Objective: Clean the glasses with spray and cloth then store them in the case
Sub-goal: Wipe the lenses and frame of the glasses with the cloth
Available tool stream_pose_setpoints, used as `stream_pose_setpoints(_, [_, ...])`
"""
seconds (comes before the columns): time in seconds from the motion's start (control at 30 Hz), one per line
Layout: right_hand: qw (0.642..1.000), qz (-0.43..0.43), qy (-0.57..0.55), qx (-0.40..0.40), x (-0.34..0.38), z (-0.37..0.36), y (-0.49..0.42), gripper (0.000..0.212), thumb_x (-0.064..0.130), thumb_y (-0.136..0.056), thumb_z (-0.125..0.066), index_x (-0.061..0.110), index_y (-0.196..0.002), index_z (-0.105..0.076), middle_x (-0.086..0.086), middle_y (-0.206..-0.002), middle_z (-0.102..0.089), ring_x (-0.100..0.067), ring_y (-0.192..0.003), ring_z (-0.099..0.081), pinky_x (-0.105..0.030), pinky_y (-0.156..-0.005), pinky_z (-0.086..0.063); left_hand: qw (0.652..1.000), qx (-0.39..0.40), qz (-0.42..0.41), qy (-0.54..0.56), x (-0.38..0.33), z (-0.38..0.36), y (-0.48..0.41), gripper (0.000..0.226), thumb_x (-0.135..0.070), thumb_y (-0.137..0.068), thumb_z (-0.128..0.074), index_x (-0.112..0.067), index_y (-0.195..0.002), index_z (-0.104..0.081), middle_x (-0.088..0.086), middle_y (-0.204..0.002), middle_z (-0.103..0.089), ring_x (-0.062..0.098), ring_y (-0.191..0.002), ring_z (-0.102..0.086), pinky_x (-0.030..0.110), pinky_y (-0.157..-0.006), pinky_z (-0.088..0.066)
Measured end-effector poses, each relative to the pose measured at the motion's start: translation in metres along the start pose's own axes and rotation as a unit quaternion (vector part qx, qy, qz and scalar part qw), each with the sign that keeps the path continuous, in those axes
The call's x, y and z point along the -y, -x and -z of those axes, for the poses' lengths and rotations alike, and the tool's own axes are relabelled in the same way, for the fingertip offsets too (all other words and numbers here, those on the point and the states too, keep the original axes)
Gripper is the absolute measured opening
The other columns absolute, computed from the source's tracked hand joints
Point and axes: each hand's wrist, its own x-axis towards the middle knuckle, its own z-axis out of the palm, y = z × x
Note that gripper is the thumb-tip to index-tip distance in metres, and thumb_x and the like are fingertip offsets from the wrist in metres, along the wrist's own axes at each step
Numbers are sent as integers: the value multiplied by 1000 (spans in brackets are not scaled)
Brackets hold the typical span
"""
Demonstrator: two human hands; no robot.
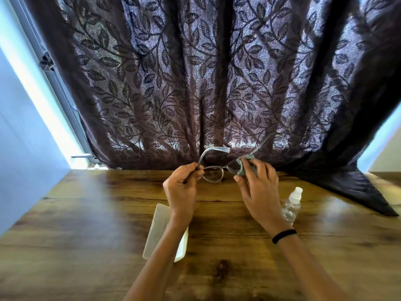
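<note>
Case lies on table left of bottle; curtain hangs behind

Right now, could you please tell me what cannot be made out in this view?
Head view:
One lens of the glasses: covered by the cloth in the right hand.
The case: middle hidden under the left forearm; contents unclear.
The spray bottle: base behind the right wrist.
</note>
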Motion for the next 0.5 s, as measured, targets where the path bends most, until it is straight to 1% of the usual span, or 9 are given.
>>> stream_pose_setpoints(0.07, [999,-6,-30,11,2,-1,0,52,44,-93,-32,15,-135,-42,-7,-128,-46,-26,-117,-36,-43,-96,-36,1000,-4,-2,1,0,-1,0,21,14,-74,-64,5,-92,-68,5,-79,-67,5,-71,-66,24,-70,-57])
stream_pose_setpoints(0.1, [999,-3,-44,8,2,-2,0,48,41,-93,-37,16,-135,-42,-7,-127,-46,-25,-116,-35,-43,-96,-36,1000,-6,-2,4,0,-1,0,21,15,-74,-64,5,-92,-68,4,-78,-67,4,-71,-66,22,-69,-56])
stream_pose_setpoints(0.2, [996,12,-90,-4,4,-3,-1,41,22,-92,-49,19,-133,-45,-6,-124,-48,-22,-113,-34,-42,-95,-36,1000,-9,4,12,0,-3,-1,21,16,-74,-63,4,-91,-68,3,-78,-67,3,-70,-66,20,-69,-56])
stream_pose_setpoints(0.27, [992,22,-122,-8,7,-3,-2,42,13,-90,-52,21,-131,-48,-3,-121,-50,-20,-111,-34,-41,-94,-38,1000,-12,6,12,0,-4,-1,22,16,-74,-63,3,-91,-69,4,-78,-67,3,-70,-66,20,-69,-56])
stream_pose_setpoints(0.33, [988,30,-150,-15,8,-2,-3,44,5,-88,-53,22,-128,-51,-1,-119,-54,-19,-109,-36,-43,-93,-40,1000,-16,8,14,0,-4,-1,22,17,-74,-63,3,-91,-69,4,-77,-66,1,-69,-65,19,-68,-55])
stream_pose_setpoints(0.5, [983,47,-171,-46,6,0,-6,41,0,-83,-60,20,-119,-60,2,-111,-62,-16,-105,-40,-43,-87,-45,1000,-21,12,18,1,-3,0,21,17,-74,-63,5,-91,-68,4,-79,-67,2,-69,-65,18,-67,-55])
